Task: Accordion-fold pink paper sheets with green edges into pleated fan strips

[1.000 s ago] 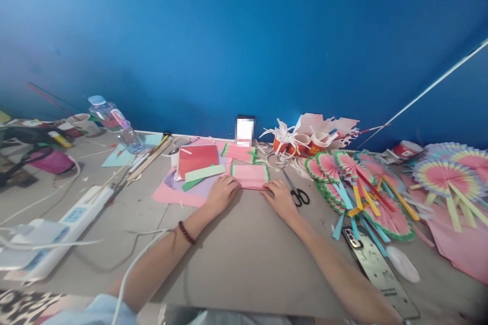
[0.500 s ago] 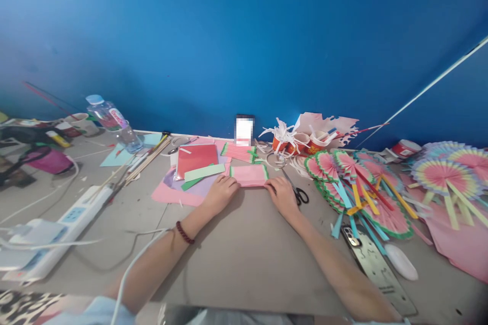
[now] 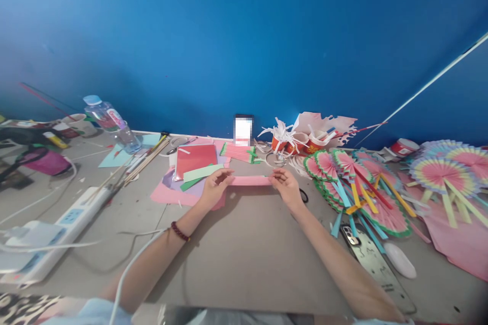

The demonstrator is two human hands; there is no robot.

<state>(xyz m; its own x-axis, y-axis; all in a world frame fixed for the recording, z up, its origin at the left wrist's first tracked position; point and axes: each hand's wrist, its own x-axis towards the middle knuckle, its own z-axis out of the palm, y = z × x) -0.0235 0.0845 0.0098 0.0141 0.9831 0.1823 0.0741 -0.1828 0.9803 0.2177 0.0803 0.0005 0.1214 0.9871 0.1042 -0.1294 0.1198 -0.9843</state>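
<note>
Between my hands a pink paper (image 3: 250, 181) shows as a narrow strip, its edge facing me, lifted a little off the table. My left hand (image 3: 218, 186) pinches its left end and my right hand (image 3: 286, 188) its right end, fingers curled. Just behind it lies a pleated pink paper with green edges (image 3: 238, 152). Left of my left hand are a pale green strip (image 3: 202, 172), a darker green strip (image 3: 190, 184) and a red paper pack (image 3: 196, 158) on pink and purple sheets. Black scissors (image 3: 304, 195) are mostly hidden behind my right hand.
On the right lie several paper fans (image 3: 444, 175), a phone (image 3: 375, 266) and a white mouse (image 3: 399, 260). Paper cups (image 3: 280, 143) with white strips stand by the blue wall. To the left are a power strip (image 3: 72, 228), a leaning bottle (image 3: 114, 124) and wooden sticks (image 3: 147, 160).
The pink paper, which lay flatter with its broad face and green edges showing, is now raised and tipped to a narrow strip. Both hands have lifted with it and moved slightly apart.
</note>
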